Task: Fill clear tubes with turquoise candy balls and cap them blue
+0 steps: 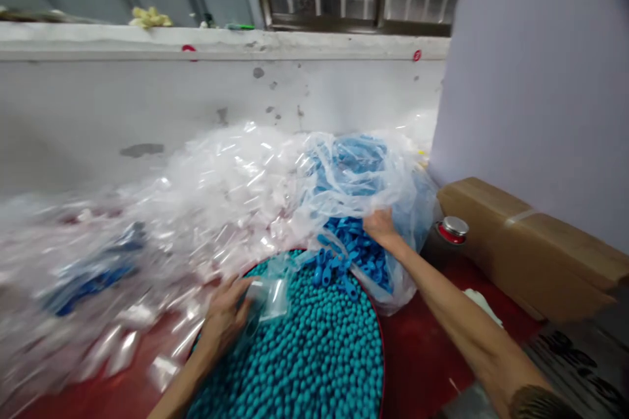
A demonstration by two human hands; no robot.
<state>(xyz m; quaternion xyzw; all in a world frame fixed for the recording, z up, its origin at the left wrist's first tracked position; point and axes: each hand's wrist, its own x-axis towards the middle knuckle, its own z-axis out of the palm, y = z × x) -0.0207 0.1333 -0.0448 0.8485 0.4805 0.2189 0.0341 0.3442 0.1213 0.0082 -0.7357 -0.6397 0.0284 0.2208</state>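
Observation:
A round red-rimmed tray is full of teal beads. Over its left side, my left hand is closed on a small clear plastic packet, blurred by motion. My right hand is curled at the mouth of a large clear plastic bag; its fingertips are hidden, so what it grips cannot be made out. Many small blue plastic pieces fill that bag, and several blue pieces lie spilled onto the beads at the tray's far edge.
Heaps of clear plastic packets cover the left and back of the red table. Blue pieces in plastic lie among them. At right are a metal-lidded jar, a cardboard box and a pale panel. A white wall stands behind.

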